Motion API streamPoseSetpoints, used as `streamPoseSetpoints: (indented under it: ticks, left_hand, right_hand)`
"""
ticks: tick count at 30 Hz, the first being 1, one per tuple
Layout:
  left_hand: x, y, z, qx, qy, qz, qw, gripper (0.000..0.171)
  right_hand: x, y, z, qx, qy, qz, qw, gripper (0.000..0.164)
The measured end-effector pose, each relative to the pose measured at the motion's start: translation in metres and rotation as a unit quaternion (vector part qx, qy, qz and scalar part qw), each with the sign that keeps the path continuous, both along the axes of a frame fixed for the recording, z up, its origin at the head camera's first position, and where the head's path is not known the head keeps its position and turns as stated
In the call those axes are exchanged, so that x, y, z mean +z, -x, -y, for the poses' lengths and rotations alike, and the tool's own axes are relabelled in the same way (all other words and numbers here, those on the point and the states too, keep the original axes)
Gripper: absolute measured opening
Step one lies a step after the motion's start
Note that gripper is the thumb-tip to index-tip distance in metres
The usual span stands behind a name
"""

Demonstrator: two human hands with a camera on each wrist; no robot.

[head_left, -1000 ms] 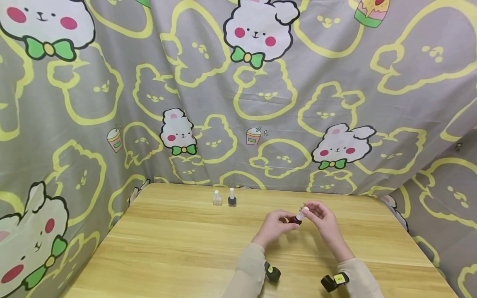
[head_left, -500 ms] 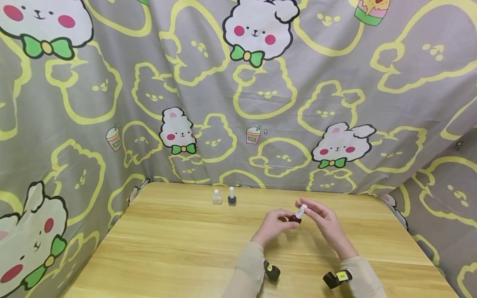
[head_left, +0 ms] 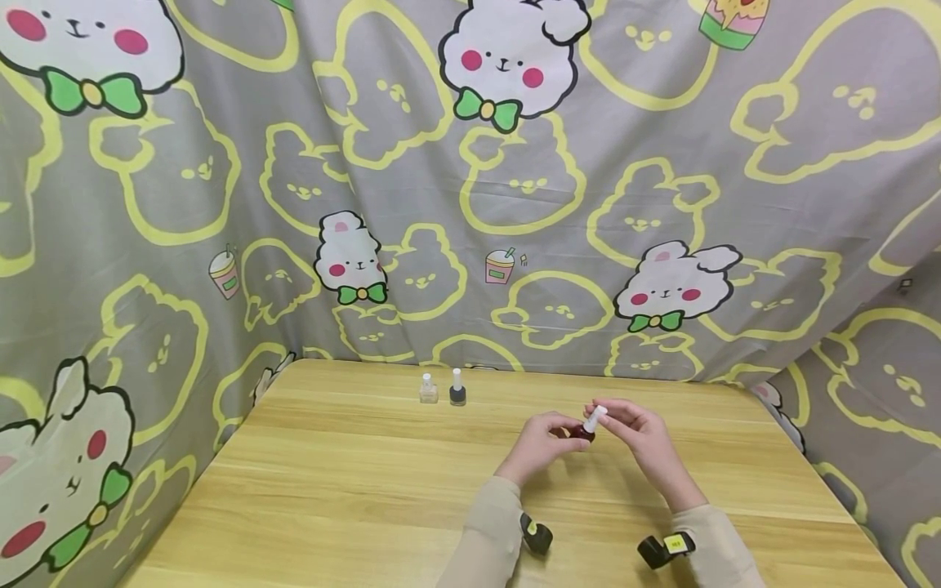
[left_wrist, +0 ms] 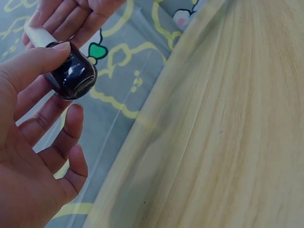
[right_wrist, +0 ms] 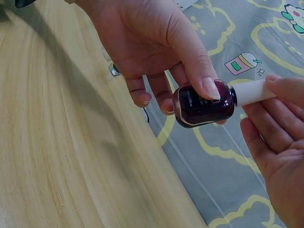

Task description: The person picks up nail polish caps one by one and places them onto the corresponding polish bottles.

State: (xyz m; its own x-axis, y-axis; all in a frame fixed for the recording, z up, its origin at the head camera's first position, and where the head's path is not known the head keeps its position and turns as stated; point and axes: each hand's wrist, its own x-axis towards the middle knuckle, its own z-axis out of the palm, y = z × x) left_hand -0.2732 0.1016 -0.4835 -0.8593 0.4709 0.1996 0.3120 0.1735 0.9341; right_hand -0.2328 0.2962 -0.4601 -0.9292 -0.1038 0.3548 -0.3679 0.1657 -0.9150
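Observation:
A dark red nail polish bottle (head_left: 587, 434) is held up off the table between my two hands. My left hand (head_left: 542, 446) pinches its glass body between thumb and fingers, the other fingers loosely bent. In the right wrist view, the white cap (right_wrist: 254, 92) sits on the bottle's neck, with a dark ring showing below it. My right hand (head_left: 645, 431) pinches that cap near its top end with thumb and forefinger. White print shows on the glass. The left wrist view catches the bottle (left_wrist: 75, 75) tilted, base toward the camera.
Two more nail polish bottles stand upright toward the back of the wooden table (head_left: 353, 482): a clear one (head_left: 429, 394) and a dark grey one (head_left: 457, 394), both white-capped. A patterned curtain (head_left: 544, 204) surrounds the table's back and sides.
My right fingers have shifted around the cap, extending half a second ago and now drawn in slightly. My left hand keeps the bottle nearly in place. The two standing bottles stay put.

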Motion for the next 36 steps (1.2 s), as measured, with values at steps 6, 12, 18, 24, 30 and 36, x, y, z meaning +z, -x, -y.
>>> streamPoseSetpoints:
  ticks: [6,12,18,24,30,36]
  left_hand:
    - [0.000,0.000,-0.001,0.006,0.005,-0.025,0.9997,0.027]
    - [0.000,-0.001,-0.003,0.009,0.009,-0.045,0.9989,0.025]
    - [-0.001,-0.001,-0.004,0.010,0.012,-0.047,0.9988,0.024]
    - [-0.003,0.000,-0.002,0.009,0.000,-0.038,0.9993,0.026]
    - [-0.001,0.000,0.001,0.004,-0.002,-0.018,0.9998,0.026]
    - [-0.002,0.002,0.003,-0.026,-0.001,0.018,0.9995,0.026]
  right_hand:
    - [0.001,-0.001,0.005,-0.053,0.016,0.004,0.998,0.026]
    - [0.003,-0.003,0.013,-0.110,0.030,0.009,0.993,0.025]
    - [0.001,-0.002,0.016,-0.137,0.040,0.019,0.990,0.024]
    - [-0.004,0.000,0.013,-0.084,0.041,0.003,0.996,0.027]
    - [-0.006,0.000,0.009,-0.026,0.032,-0.006,0.999,0.039]
    - [-0.004,-0.001,0.008,-0.008,0.018,0.001,1.000,0.041]
